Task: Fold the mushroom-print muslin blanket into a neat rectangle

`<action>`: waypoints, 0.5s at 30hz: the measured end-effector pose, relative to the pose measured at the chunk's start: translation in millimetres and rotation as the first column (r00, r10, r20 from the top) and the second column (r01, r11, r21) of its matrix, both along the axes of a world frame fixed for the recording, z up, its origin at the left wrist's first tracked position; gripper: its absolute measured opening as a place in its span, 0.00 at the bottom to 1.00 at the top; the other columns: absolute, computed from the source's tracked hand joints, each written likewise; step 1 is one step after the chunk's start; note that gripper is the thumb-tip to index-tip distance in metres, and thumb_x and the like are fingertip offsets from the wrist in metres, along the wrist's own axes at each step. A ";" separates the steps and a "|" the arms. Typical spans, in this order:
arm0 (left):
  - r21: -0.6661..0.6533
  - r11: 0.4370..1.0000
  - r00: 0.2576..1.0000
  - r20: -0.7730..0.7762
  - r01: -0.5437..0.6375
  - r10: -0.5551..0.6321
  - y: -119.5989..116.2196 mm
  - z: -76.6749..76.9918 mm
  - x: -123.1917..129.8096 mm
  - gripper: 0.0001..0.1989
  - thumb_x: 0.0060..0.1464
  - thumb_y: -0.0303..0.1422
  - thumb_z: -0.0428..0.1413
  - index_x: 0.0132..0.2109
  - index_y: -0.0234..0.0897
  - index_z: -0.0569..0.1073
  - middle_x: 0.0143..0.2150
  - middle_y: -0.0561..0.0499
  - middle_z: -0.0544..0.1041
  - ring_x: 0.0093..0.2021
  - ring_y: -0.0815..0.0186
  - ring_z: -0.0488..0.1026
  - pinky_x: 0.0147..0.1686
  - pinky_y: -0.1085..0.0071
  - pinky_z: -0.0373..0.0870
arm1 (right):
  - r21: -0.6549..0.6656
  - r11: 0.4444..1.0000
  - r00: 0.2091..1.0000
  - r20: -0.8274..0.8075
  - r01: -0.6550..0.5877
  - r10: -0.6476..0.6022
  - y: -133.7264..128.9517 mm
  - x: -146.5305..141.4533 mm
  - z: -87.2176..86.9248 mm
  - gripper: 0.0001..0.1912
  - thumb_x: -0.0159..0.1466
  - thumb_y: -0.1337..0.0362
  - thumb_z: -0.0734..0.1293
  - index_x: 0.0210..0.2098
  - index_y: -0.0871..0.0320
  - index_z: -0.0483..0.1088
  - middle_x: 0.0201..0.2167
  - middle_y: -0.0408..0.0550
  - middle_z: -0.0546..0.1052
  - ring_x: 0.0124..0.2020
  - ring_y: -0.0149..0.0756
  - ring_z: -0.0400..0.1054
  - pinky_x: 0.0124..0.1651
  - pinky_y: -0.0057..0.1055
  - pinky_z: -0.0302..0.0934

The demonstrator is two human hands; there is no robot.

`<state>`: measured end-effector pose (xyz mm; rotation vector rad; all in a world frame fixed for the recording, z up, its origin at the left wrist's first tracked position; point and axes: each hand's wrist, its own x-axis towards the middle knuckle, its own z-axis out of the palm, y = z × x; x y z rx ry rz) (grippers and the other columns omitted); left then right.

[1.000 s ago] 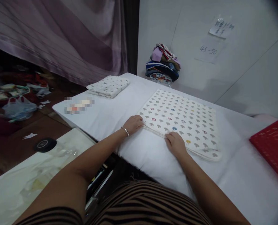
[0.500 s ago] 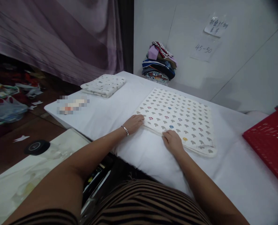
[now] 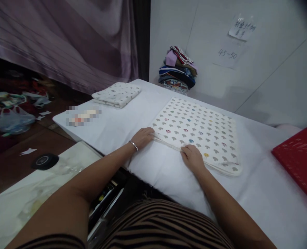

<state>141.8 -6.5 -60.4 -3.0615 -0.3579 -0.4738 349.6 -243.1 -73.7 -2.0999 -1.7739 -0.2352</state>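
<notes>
A white cloth (image 3: 202, 128) printed with grey, red, blue and yellow mushrooms lies folded flat in layers on the white-covered table (image 3: 163, 169). My left hand (image 3: 143, 137), with a bracelet at the wrist, is closed on its near left corner. Further right along the same near edge, my right hand (image 3: 193, 157) grips the cloth with curled fingers, the thumb side at the layered edge. Another folded white cloth (image 3: 118, 94) with a small dark print rests on the far left of the table.
A stack of folded clothes (image 3: 178, 71) stands by the wall beyond the table. At the right is a red plastic basket (image 3: 298, 155). A blurred-out item (image 3: 83, 117) lies near the table's left end. A black round object (image 3: 45, 161) sits on a lower white surface at left.
My left hand has slid slightly left at the cloth's corner, pulling it a little outward. My right hand stays at the near edge. The whole view has shifted slightly.
</notes>
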 end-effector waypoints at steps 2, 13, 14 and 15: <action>-0.004 1.000 1.000 0.005 -0.012 0.012 3.7 -0.1 -6.8 0.09 0.58 0.30 0.50 0.39 0.38 0.75 0.53 0.46 0.72 0.57 0.59 0.64 0.52 0.61 0.62 | -0.007 1.000 1.000 -0.009 -0.002 0.002 -0.1 0.0 0.1 0.12 0.66 0.63 0.59 0.42 0.57 0.72 0.38 0.51 0.72 0.41 0.40 0.62 0.44 0.34 0.56; 0.001 1.000 0.999 -0.036 0.001 -0.001 5.7 8.1 -13.2 0.10 0.54 0.23 0.49 0.39 0.36 0.74 0.55 0.46 0.71 0.57 0.60 0.63 0.52 0.62 0.62 | 0.004 1.000 1.000 0.006 -0.009 0.009 -0.5 -0.5 -0.3 0.12 0.66 0.64 0.59 0.42 0.58 0.72 0.38 0.51 0.72 0.41 0.40 0.62 0.45 0.34 0.56; -0.010 1.000 1.000 -0.030 0.000 -0.001 6.7 8.6 -14.7 0.10 0.54 0.24 0.50 0.39 0.36 0.74 0.55 0.46 0.70 0.57 0.60 0.64 0.52 0.62 0.62 | 0.004 1.000 1.000 0.007 -0.008 0.008 -0.4 -0.5 -0.2 0.12 0.66 0.64 0.59 0.42 0.58 0.72 0.38 0.51 0.72 0.41 0.40 0.62 0.45 0.34 0.56; -0.022 1.000 1.000 -0.021 -0.006 0.005 8.0 9.0 -16.7 0.09 0.55 0.26 0.50 0.39 0.37 0.74 0.55 0.46 0.70 0.56 0.60 0.64 0.52 0.62 0.63 | 0.004 1.000 1.000 0.006 -0.007 0.007 -0.4 -0.5 -0.3 0.12 0.66 0.64 0.59 0.42 0.58 0.72 0.38 0.51 0.72 0.41 0.40 0.62 0.44 0.33 0.56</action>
